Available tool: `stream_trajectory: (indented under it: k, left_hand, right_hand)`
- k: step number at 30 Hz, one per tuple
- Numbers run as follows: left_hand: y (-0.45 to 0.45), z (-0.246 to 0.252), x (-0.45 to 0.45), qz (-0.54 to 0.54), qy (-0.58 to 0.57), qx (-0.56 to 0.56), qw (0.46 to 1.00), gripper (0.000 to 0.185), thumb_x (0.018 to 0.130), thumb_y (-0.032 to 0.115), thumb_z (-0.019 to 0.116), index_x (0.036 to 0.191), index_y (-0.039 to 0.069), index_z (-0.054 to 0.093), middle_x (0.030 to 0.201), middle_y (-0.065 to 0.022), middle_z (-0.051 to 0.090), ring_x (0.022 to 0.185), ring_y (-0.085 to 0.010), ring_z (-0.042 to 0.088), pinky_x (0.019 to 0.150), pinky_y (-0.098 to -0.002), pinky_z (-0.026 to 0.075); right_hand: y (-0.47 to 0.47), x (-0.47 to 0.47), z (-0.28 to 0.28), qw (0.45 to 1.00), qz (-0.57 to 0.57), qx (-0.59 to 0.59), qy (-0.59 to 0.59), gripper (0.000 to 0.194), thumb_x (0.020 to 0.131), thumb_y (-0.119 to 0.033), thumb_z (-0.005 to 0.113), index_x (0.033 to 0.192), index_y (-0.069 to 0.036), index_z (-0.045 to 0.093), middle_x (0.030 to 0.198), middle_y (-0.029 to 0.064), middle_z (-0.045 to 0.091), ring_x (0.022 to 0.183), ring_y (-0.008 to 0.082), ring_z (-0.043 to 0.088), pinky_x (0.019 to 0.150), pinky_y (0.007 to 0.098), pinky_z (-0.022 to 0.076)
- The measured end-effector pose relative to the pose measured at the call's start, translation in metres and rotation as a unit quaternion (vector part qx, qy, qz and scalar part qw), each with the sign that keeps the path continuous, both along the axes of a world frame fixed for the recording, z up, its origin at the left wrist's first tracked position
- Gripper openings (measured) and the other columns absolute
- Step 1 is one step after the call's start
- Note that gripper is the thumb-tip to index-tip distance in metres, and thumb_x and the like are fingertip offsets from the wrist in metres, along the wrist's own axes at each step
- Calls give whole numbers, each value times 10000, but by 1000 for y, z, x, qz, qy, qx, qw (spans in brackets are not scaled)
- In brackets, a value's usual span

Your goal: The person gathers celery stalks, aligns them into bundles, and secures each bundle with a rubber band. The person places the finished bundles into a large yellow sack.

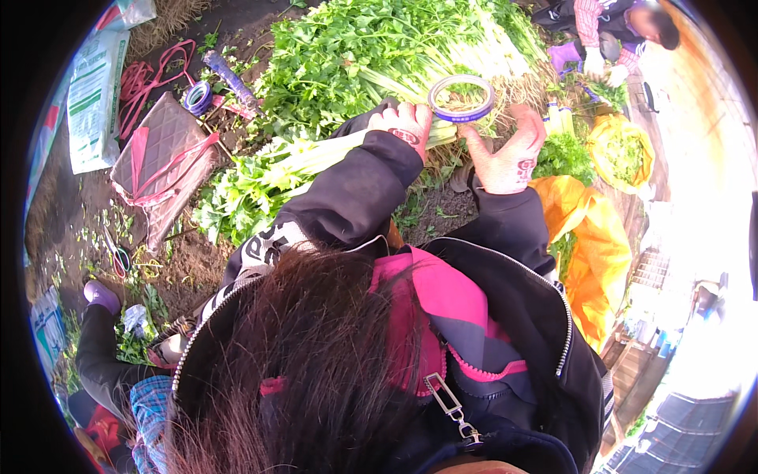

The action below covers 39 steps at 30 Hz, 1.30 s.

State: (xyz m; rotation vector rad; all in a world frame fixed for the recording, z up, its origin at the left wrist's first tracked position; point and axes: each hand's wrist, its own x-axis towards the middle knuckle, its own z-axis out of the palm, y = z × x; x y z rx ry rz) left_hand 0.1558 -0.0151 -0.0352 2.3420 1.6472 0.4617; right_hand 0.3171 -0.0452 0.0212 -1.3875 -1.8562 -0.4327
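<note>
My left hand (pixel 404 127), in a pale glove with a red print, is closed around the stalks of a celery bundle (pixel 331 148). The bundle's leafy end (pixel 237 195) spreads to the left below my sleeve. At the root end, a roll of tape (pixel 463 112) with purple printing on its rim sits between my hands, against the left fingers; whether it is stuck to the bundle is unclear. My right hand (pixel 510 155), gloved alike, is just right of the stalk ends with thumb and fingers spread. A large heap of celery (pixel 379 53) lies beyond both hands.
Left on the soil are a quilted pad (pixel 163 154), pink straps (pixel 157 80), a purple tape roll (pixel 198 98) and scissors (pixel 118 255). An orange sack (pixel 592 249) and yellow bag (pixel 620 151) stand right. Another person (pixel 616 35) works at upper right; someone's leg (pixel 98 355) shows lower left.
</note>
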Motion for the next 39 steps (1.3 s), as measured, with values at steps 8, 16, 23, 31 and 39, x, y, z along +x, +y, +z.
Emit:
stream_trajectory:
  k: [8,16,23,31,39]
  left_hand:
    - [-2,4,-2,-7,2,14,1000,647,622,334,736,1144,82,450,1028,-133,532,915,-314,568,768,-437,439]
    - [-2,0,-7,-10,-8,13,1000,597,634,314,720,1120,86,459,1019,-122,539,901,-319,574,751,-449,440]
    - [0,0,-6,-32,-4,4,999,617,637,341,740,1130,103,453,1045,-118,544,928,-321,575,760,-448,442]
    - [-6,11,-23,-13,24,2,1000,635,605,313,753,1126,97,461,1060,-117,517,950,-309,557,781,-429,443]
    - [-32,29,-59,-81,-68,198,975,435,706,181,558,1116,50,499,934,-103,531,797,-270,557,637,-428,406]
  right_hand:
    - [64,17,30,905,258,-223,-253,386,654,-182,696,1019,-97,603,1105,96,578,1077,280,512,955,415,366]
    - [37,-8,65,874,289,-248,-302,292,721,-261,661,920,-55,604,946,124,616,921,316,572,840,394,449]
    - [-54,-30,27,918,112,-371,-88,378,791,-280,636,1072,-49,532,867,140,628,778,314,628,694,403,492]
    - [-29,-25,-93,673,153,-536,487,207,905,-186,487,944,11,534,734,84,619,595,131,567,554,256,438]
    - [59,-19,-56,393,369,-641,546,402,873,-182,559,1232,-26,469,1080,96,584,1055,181,542,903,308,440]
